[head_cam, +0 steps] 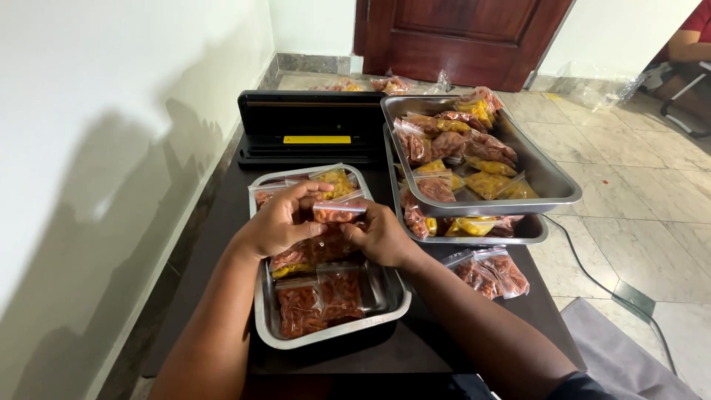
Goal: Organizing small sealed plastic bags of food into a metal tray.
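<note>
Both my hands hold one small clear plastic bag of reddish food over a steel tray on a dark table. My left hand pinches the bag's left end and top. My right hand grips its right end. Under the hands the tray holds several flat bags of red and yellow food. More such bags lie further back in the same tray.
Two stacked steel trays filled with similar bags stand to the right. Loose bags lie on the table by my right forearm. A black sealing machine sits at the back. A white wall is on the left, a wooden door behind.
</note>
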